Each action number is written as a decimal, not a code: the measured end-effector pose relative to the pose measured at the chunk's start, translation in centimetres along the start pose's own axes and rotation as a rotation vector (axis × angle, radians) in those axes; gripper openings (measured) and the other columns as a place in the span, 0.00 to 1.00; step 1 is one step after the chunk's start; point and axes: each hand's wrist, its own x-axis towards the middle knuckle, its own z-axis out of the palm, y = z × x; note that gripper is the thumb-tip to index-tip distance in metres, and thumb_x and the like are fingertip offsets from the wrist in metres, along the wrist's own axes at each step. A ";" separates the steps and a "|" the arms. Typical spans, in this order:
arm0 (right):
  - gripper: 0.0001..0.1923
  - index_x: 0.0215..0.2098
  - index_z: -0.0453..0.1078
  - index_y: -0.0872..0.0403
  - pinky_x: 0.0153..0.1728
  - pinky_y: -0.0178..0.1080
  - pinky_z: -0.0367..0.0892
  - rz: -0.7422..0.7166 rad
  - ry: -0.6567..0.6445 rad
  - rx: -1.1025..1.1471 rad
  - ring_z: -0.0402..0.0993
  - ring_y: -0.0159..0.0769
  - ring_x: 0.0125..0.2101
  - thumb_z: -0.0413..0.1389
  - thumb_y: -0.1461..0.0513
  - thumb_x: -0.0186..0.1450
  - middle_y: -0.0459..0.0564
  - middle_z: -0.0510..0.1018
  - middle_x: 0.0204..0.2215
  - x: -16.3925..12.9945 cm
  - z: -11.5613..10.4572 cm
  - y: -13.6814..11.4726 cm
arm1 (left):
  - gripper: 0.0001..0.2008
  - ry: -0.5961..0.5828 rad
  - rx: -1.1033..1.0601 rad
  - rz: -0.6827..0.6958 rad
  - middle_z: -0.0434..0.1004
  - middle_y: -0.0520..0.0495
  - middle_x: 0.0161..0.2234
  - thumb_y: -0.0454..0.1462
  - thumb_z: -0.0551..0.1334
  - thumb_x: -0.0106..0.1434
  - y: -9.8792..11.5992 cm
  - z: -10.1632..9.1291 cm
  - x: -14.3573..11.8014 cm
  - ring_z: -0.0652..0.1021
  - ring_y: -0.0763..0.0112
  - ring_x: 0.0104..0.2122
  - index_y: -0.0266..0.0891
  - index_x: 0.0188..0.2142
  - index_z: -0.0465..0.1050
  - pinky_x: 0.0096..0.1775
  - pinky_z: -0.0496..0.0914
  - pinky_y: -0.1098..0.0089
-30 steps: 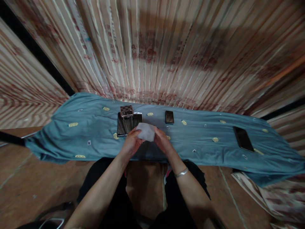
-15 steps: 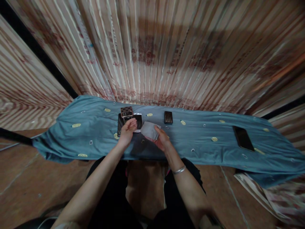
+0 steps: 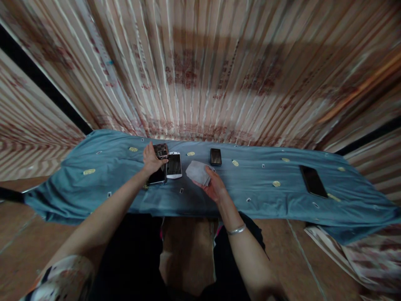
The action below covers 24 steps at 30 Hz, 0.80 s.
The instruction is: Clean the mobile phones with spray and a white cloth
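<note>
gripping a checkered phone [image 3: 161, 151] – left hand [image 3: 151, 160] fingers closed, right hand [image 3: 212, 186] pinching grey cloth [image 3: 197, 172]

Left hand [image 3: 151, 160] reaches forward, fingers closed in a grip; right hand [image 3: 210, 187] is palm up, fingers curled.

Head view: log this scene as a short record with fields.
left hand: grips checkered phone
right hand: holds folded white cloth
under left hand: black phone
beside it: white phone
further right: small dark phone, large dark phone
surface: blue patterned cloth
</note>
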 end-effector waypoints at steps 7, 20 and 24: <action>0.04 0.38 0.75 0.50 0.35 0.39 0.82 -0.028 -0.023 -0.026 0.85 0.37 0.33 0.64 0.60 0.65 0.45 0.87 0.33 0.3 -0.6 0.1 | 0.57 -0.096 0.132 -0.050 0.51 0.28 0.73 0.36 0.75 0.49 1.1 -0.3 1.1 0.51 0.43 0.73 0.34 0.72 0.45 0.68 0.54 0.50; 0.06 0.38 0.76 0.50 0.36 0.39 0.82 0.005 0.018 -0.016 0.84 0.35 0.32 0.65 0.60 0.63 0.44 0.86 0.30 0.3 -0.3 0.2 | 0.48 -0.102 0.272 0.013 0.66 0.31 0.64 0.42 0.74 0.47 0.9 -0.4 2.3 0.65 0.37 0.64 0.37 0.66 0.60 0.63 0.60 0.46; 0.06 0.39 0.76 0.50 0.38 0.41 0.82 -0.018 -0.022 -0.047 0.85 0.36 0.33 0.64 0.59 0.64 0.43 0.86 0.31 0.6 -0.5 0.4 | 0.48 -0.073 0.226 0.024 0.67 0.28 0.62 0.43 0.75 0.44 1.1 -0.1 1.8 0.65 0.34 0.63 0.34 0.63 0.63 0.63 0.57 0.44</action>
